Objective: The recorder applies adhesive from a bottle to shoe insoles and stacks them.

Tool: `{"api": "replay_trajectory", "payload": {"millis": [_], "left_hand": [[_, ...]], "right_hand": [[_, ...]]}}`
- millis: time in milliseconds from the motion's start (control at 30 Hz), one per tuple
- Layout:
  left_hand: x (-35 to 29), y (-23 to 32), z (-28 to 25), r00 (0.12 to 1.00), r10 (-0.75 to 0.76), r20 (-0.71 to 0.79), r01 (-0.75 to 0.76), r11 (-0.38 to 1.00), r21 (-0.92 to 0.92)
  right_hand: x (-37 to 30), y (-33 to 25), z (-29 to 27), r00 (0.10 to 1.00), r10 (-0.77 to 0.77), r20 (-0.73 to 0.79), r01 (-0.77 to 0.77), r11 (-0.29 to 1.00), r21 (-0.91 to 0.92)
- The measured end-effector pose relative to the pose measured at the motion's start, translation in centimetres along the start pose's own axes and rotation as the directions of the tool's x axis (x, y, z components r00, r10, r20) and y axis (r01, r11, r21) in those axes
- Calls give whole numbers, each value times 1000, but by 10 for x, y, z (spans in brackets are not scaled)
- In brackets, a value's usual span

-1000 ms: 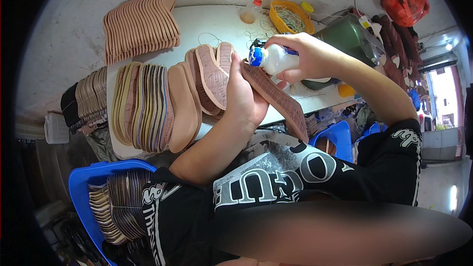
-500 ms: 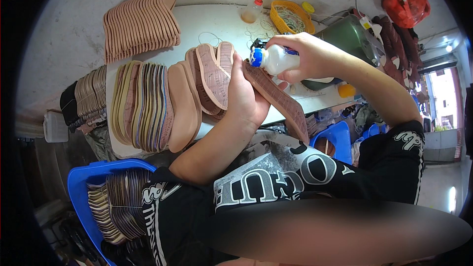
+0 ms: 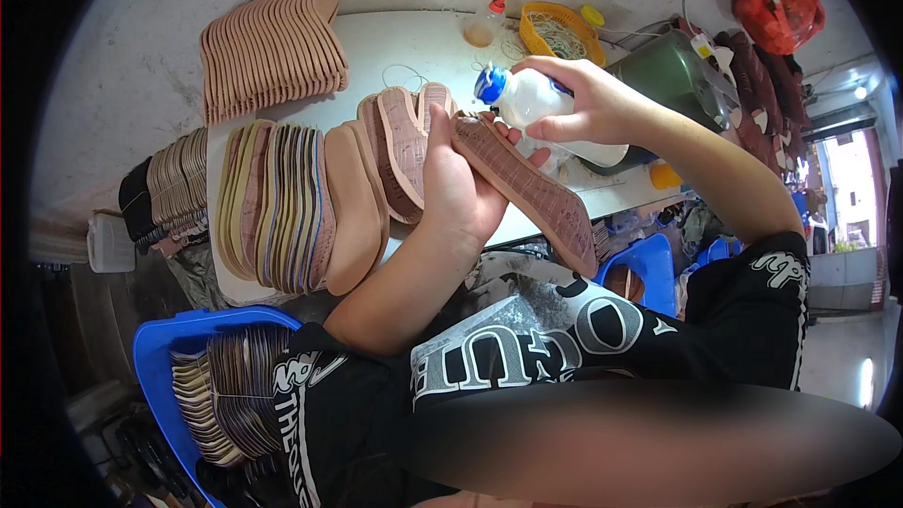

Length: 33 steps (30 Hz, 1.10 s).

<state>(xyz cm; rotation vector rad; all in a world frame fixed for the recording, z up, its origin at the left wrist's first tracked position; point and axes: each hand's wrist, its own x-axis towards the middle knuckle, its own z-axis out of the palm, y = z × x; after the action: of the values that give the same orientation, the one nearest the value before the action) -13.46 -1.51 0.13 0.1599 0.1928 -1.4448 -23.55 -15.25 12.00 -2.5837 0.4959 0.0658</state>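
My left hand (image 3: pixel 463 190) is closed around a brownish-pink insole (image 3: pixel 550 202) with faint printed lines. The insole slants from my fingers down toward my shirt. In my right hand (image 3: pixel 597 105) is a white plastic bottle (image 3: pixel 532 102), tipped on its side with its blue cap (image 3: pixel 490 84) pointing left. The cap sits just above the insole's upper end, apart from it. Some of my left fingertips show beyond the insole's edge, below the bottle. Left of my left hand, similar brownish insoles (image 3: pixel 406 146) stand at the end of a row on the white table (image 3: pixel 376 47).
A row of insoles (image 3: pixel 282 202) and a stack of tan pieces (image 3: pixel 273 56) take up the table's left. At the back are a red-tipped bottle (image 3: pixel 484 26) and a yellow basket (image 3: pixel 536 38) of string. A blue bin (image 3: pixel 150 348) of bundled insoles stands lower left.
The bottle has risen slightly away from the insole's upper end, its cap now higher. The insole has turned a little, showing more of its broad face. My left hand keeps its hold.
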Motion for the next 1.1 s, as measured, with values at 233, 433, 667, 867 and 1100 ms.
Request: {"api": "replay_trajectory", "payload": {"millis": [233, 433, 667, 867, 1100], "left_hand": [[-1, 35, -16, 991, 56, 125, -44, 994, -98], [-13, 69, -5, 983, 172, 66, -168, 984, -63], [-12, 85, -5, 973, 230, 15, -230, 973, 21], [-9, 82, -10, 967, 250, -41, -247, 967, 58], [-10, 64, -4, 975, 215, 53, -216, 976, 29]], "right_hand": [[44, 4, -26, 925, 103, -365, -7, 967, 254], [133, 58, -40, 876, 250, -412, -164, 959, 232], [244, 181, 12, 869, 418, -266, -393, 908, 143], [271, 204, 22, 868, 463, -180, -440, 885, 153], [148, 63, 5, 934, 354, 43, -352, 901, 253]]}}
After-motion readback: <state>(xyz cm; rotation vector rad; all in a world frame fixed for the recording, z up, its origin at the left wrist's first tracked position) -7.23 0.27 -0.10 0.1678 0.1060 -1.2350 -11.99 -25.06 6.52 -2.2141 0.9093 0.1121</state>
